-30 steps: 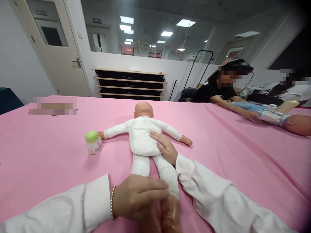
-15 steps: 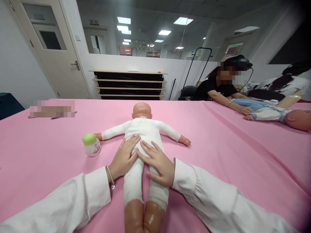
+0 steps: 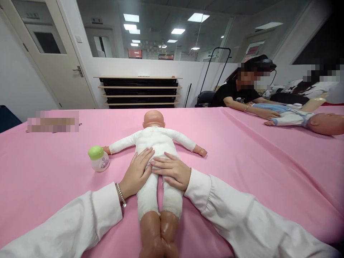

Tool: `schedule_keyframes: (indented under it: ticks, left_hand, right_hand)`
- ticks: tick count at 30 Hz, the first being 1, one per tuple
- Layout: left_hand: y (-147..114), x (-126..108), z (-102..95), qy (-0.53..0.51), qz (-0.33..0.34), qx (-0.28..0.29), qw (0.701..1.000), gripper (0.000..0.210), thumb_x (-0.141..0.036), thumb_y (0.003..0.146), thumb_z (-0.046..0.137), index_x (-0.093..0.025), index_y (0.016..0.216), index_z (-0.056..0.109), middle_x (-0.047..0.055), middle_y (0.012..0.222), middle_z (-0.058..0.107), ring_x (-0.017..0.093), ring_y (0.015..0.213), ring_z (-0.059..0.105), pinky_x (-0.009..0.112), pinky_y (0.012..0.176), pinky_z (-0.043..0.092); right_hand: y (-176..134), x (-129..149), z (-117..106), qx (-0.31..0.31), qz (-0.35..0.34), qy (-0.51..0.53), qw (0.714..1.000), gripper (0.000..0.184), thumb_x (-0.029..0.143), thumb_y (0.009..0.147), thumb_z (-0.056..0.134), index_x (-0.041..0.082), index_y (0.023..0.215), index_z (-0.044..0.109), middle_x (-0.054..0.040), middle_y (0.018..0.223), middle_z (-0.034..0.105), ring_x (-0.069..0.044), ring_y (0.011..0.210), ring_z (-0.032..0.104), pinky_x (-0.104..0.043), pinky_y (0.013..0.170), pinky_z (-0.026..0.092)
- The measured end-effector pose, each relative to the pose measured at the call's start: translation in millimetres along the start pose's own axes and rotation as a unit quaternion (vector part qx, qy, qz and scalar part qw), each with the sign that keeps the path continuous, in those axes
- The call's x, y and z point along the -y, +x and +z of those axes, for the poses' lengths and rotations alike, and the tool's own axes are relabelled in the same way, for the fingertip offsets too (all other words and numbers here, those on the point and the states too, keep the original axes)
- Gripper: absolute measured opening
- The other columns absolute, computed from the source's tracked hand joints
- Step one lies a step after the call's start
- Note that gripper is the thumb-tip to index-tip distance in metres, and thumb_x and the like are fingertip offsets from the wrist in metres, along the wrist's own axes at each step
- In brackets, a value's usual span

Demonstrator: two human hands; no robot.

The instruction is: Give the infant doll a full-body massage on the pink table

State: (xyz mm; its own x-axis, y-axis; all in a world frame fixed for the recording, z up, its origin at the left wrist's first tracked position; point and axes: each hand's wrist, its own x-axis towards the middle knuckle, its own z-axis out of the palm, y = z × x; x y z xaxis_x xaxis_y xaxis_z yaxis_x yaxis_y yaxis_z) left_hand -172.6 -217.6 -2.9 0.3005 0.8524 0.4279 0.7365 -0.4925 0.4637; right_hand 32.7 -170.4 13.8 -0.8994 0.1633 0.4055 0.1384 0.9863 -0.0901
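A baby doll [image 3: 157, 141] in a white cloth suit lies face down on the pink table cover [image 3: 242, 161], head away from me, arms spread. My left hand [image 3: 137, 172] rests flat on the left side of its lower back and hip, fingers apart. My right hand [image 3: 170, 170] lies flat across the doll's lower back beside it, fingertips meeting the left hand. Neither hand grips anything. A small white jar with a green lid [image 3: 98, 158] stands just past the doll's left-side hand.
At the far right a seated person [image 3: 242, 94] leans over a second doll in blue clothes [image 3: 298, 118] on the same cover. Black shelves [image 3: 138, 91] and a door [image 3: 51, 53] stand behind the table.
My left hand left the doll's lower legs and came up to its hip. My right hand turned across the lower back. The view has tilted slightly.
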Motion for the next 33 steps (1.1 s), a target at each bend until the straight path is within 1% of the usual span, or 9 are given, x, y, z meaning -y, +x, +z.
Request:
schedule_keyframes:
  ticks: [5,10,13,16,20,23,25,28,33]
  left_hand:
    - [1,-5,-0.8,0.014,0.003,0.015,1.000,0.050,-0.023,0.088,0.036,-0.022,0.138,0.029,0.006,0.146,0.029,0.020,0.136,0.021,0.050,0.110,0.015]
    - [2,-6,-2.9,0.022,0.014,0.009,1.000,0.055,-0.013,0.082,0.037,-0.023,0.136,0.033,0.005,0.144,0.034,0.020,0.134,0.026,0.049,0.110,0.016]
    - [3,-8,-5.1,0.029,0.022,0.008,0.999,0.052,-0.012,0.080,0.037,-0.021,0.131,0.040,0.006,0.140,0.040,0.021,0.132,0.031,0.049,0.109,0.018]
    - [2,-10,-7.6,0.039,0.033,-0.010,0.999,0.047,-0.013,0.079,0.039,-0.019,0.124,0.045,0.007,0.134,0.047,0.022,0.128,0.037,0.049,0.108,0.021]
    - [1,-14,-10.3,0.044,0.064,-0.054,0.996,0.033,-0.025,0.081,0.045,-0.018,0.113,0.051,0.009,0.125,0.054,0.024,0.121,0.044,0.049,0.107,0.021]
    - [1,-15,-10.1,0.037,0.120,-0.046,0.991,0.035,-0.028,0.084,0.043,-0.016,0.117,0.049,0.010,0.127,0.052,0.022,0.123,0.041,0.045,0.108,0.020]
    - [2,-15,-9.0,0.038,0.143,-0.031,0.989,0.044,-0.029,0.086,0.042,-0.015,0.127,0.040,0.011,0.133,0.046,0.021,0.128,0.035,0.043,0.109,0.021]
    - [4,-14,-7.0,0.054,0.133,-0.015,0.990,0.050,-0.029,0.088,0.040,-0.015,0.135,0.032,0.011,0.140,0.039,0.021,0.134,0.027,0.043,0.110,0.019]
    - [7,-10,-6.9,0.067,0.087,0.022,0.994,0.045,-0.029,0.089,0.039,-0.019,0.133,0.040,0.005,0.142,0.037,0.022,0.136,0.022,0.045,0.111,0.018]
  right_hand:
    - [-4,-21,-3,-0.014,0.018,-0.049,0.999,0.043,0.029,0.090,0.025,0.030,0.121,0.054,-0.0013,0.143,0.033,-0.017,0.134,0.028,-0.047,0.112,0.012]
    - [-12,-37,-6,-0.039,0.062,0.017,0.997,0.043,0.040,0.091,0.028,0.027,0.125,0.050,-0.0032,0.142,0.036,-0.018,0.133,0.031,-0.044,0.111,0.023]
    - [-20,-54,-5,-0.080,0.148,0.078,0.983,0.061,0.054,0.086,0.038,0.019,0.136,0.037,-0.0085,0.141,0.037,-0.022,0.133,0.031,-0.043,0.111,0.025]
    - [-25,-63,-1,-0.091,0.177,0.093,0.976,0.075,0.064,0.081,0.037,0.016,0.138,0.032,-0.0100,0.143,0.032,-0.025,0.134,0.029,-0.041,0.114,0.021]
    - [-19,-47,2,-0.120,0.149,0.044,0.981,0.066,0.057,0.087,0.030,0.016,0.139,0.028,-0.0099,0.144,0.031,-0.025,0.135,0.026,-0.040,0.116,0.010]
    - [-9,-28,3,-0.107,0.081,0.019,0.991,0.057,0.045,0.088,0.037,0.020,0.139,0.027,-0.0104,0.141,0.037,-0.024,0.132,0.032,-0.047,0.113,0.016]
    - [-2,-20,4,-0.098,0.061,0.011,0.993,0.060,0.040,0.086,0.044,0.021,0.140,0.023,-0.0115,0.139,0.039,-0.023,0.131,0.035,-0.048,0.110,0.022]
    - [2,-18,8,-0.112,0.080,0.015,0.990,0.065,0.037,0.085,0.046,0.021,0.141,0.019,-0.0128,0.139,0.038,-0.022,0.131,0.035,-0.049,0.109,0.025]
    - [-1,-31,16,-0.107,0.129,0.058,0.984,0.064,0.044,0.084,0.047,0.022,0.140,0.026,-0.0106,0.139,0.039,-0.023,0.133,0.030,-0.050,0.110,0.024]
